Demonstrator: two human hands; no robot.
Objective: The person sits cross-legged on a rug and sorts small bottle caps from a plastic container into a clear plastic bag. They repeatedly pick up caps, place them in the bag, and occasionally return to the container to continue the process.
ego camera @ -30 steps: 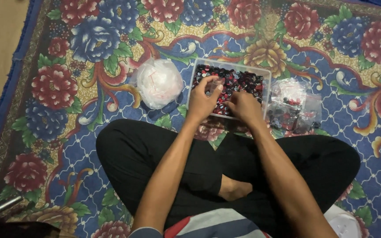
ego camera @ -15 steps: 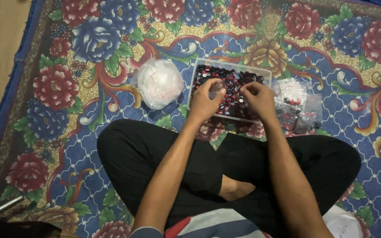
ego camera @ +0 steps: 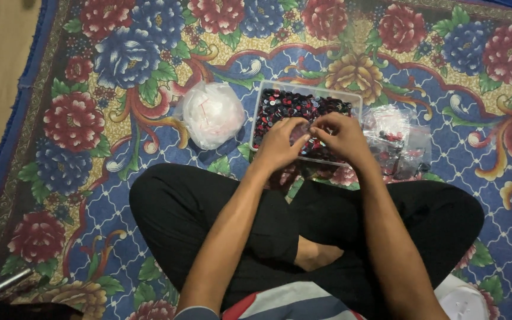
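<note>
I sit cross-legged on a flowered rug. A clear plastic tray (ego camera: 303, 92) full of small black and red round pieces lies in front of my knees. My left hand (ego camera: 280, 145) and my right hand (ego camera: 339, 137) meet over the tray's near half, fingertips pinched together around a tiny piece that is too small to make out. Both hands hover just above the pieces.
A tied white plastic bag (ego camera: 211, 114) lies left of the tray. Clear bags (ego camera: 395, 139) with small dark pieces lie to its right. A white object (ego camera: 463, 299) sits by my right knee. The rug's blue border (ego camera: 7, 148) meets bare floor at the left.
My right hand lifted away from the left a moment ago, then came back; now both hands' fingertips meet over the tray.
</note>
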